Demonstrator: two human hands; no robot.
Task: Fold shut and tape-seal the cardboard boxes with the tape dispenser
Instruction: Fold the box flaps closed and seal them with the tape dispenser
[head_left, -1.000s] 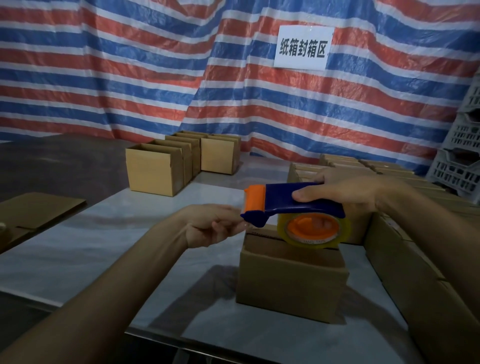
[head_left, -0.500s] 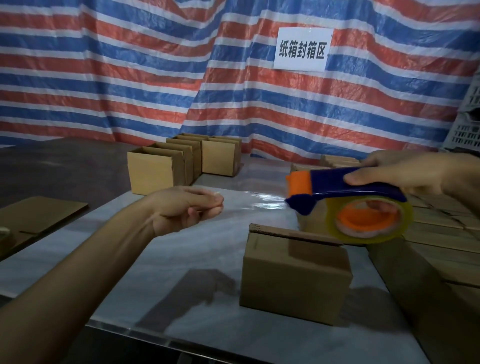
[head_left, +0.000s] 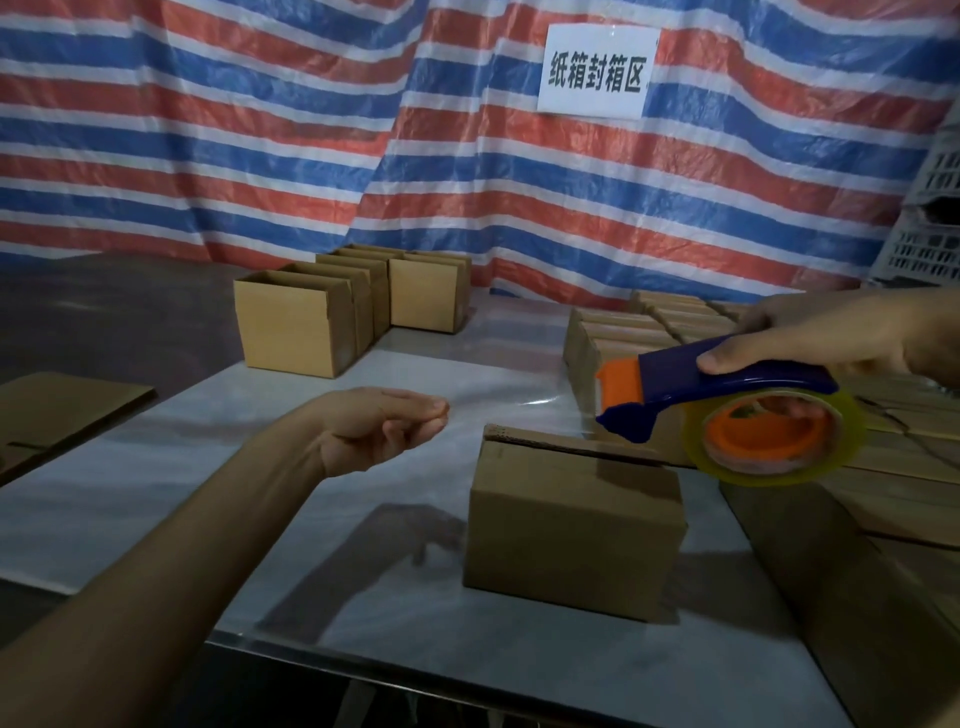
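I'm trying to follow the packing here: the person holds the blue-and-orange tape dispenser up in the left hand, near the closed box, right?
Not quite. The head view shows the tape dispenser held up in the right hand, near the closed box. The left hand pinches what looks like the loose end of the clear tape.

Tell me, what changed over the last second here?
The left hand pulled leftward, pinching the clear tape. The right hand carried the tape dispenser rightward, away from the box, stretching the tape between them. The box stayed put.

1 tape disp. (head_left: 670, 382), 2 hands (head_left: 379, 422) (head_left: 831, 332), many boxes (head_left: 571, 530)
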